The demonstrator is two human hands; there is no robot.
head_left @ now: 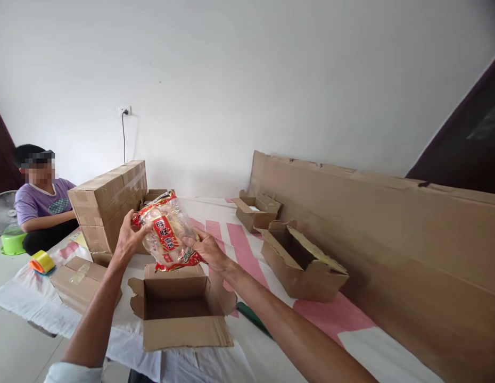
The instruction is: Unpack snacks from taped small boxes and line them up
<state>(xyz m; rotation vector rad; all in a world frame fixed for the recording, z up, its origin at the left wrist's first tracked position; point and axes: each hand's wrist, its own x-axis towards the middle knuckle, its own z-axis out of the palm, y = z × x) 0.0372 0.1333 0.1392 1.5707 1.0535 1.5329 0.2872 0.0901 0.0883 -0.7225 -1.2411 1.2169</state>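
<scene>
Both hands hold up a clear and red bag of rice crackers (pixel 167 234), tilted, above a cardboard box. My left hand (pixel 131 236) grips its upper left side with the thumb across the front. On its right side, my right hand (pixel 209 250) pinches the plastic, thumb on the front face. Below them the cardboard box (pixel 187 332) stands with its flaps spread, and its visible inside shows bare brown cardboard. A dark green object (pixel 253 318) lies on the cloth, partly hidden by my right forearm.
A stack of taped boxes (pixel 107 207) stands at the left, near a closed box (pixel 77 279) and tape rolls (pixel 42 263). Two unsealed boxes (pixel 299 266) (pixel 257 213) are at the right, before a long cardboard panel (pixel 383 229). A person (pixel 46 205) sits at the far left.
</scene>
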